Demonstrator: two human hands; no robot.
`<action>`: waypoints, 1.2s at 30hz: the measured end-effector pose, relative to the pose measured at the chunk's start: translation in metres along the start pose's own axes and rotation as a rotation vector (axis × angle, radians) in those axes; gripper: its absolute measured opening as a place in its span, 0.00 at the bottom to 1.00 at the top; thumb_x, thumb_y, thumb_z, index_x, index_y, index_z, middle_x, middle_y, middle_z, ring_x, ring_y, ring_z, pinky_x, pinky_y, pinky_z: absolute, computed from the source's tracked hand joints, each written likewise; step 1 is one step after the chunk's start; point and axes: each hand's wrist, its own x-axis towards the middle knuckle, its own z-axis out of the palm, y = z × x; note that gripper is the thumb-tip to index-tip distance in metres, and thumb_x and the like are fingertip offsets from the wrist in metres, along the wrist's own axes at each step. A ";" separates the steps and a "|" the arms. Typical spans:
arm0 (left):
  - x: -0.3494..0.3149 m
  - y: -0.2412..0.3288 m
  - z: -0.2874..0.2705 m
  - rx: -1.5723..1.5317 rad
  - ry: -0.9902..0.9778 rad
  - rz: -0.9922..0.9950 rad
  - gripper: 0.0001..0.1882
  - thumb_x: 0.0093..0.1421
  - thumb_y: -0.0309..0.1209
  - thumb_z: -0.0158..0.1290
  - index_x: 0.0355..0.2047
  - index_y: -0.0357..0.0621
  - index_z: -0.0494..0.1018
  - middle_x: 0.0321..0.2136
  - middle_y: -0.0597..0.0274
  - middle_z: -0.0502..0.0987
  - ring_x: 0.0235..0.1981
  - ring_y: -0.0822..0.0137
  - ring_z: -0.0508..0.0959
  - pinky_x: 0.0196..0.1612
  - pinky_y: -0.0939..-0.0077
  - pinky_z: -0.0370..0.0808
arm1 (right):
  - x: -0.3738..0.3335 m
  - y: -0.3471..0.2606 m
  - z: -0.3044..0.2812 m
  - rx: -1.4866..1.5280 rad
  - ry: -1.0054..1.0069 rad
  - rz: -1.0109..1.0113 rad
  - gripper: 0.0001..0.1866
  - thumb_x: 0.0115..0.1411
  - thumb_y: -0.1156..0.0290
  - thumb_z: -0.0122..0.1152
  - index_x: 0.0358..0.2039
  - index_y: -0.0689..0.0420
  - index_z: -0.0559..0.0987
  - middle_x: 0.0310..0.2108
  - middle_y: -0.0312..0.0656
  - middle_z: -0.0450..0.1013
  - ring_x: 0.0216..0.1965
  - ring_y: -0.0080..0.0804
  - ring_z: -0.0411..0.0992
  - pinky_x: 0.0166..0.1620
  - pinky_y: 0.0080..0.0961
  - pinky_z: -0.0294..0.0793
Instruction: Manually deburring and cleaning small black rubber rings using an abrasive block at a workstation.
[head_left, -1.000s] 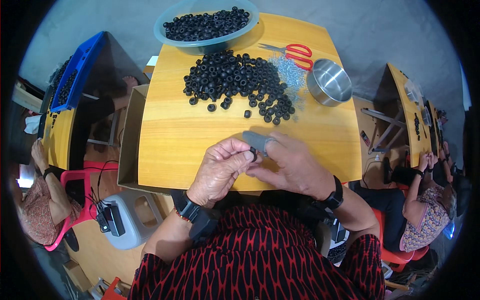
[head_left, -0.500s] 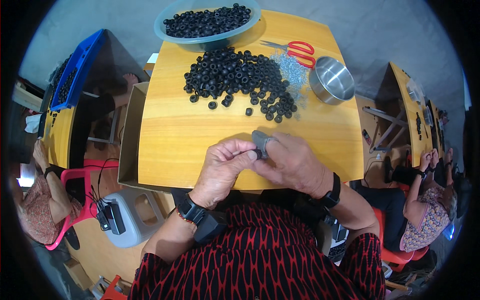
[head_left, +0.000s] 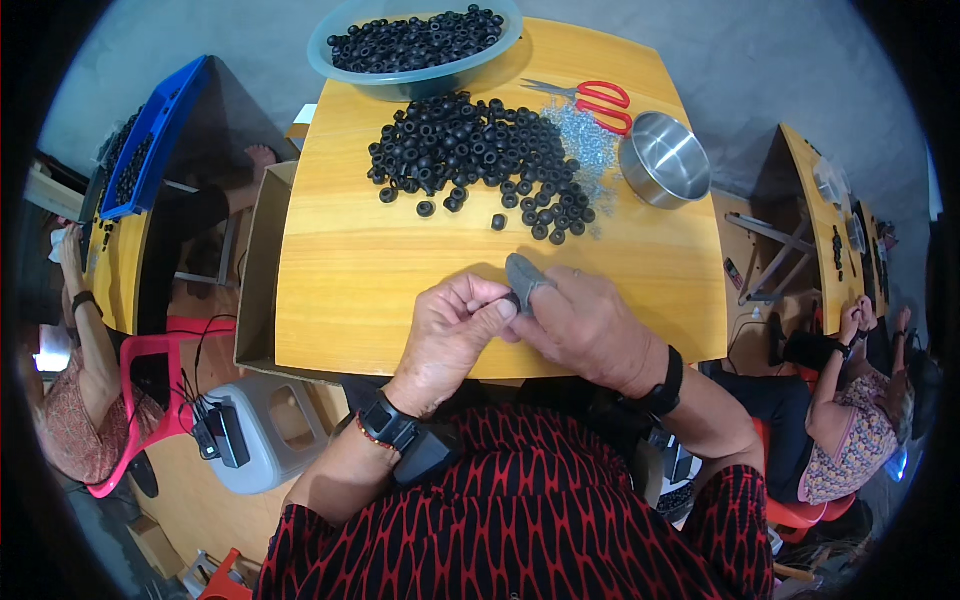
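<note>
Black piece near table edge

We look down on a yellow wood-grained desk near a plain grey wall, with another yellow desk at the left and a long one at the right. Around us spread a tan floor, a pink plastic chair, a grey stool and an orange-red chair.
</note>
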 end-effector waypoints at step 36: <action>-0.002 0.005 0.013 0.146 0.043 0.029 0.01 0.66 0.20 0.52 0.36 0.35 0.73 0.30 0.66 0.79 0.30 0.79 0.77 0.37 0.83 0.76 | -0.004 0.004 -0.003 -0.069 -0.140 -0.044 0.13 0.57 0.64 0.64 0.31 0.57 0.70 0.26 0.42 0.68 0.24 0.38 0.74 0.25 0.35 0.73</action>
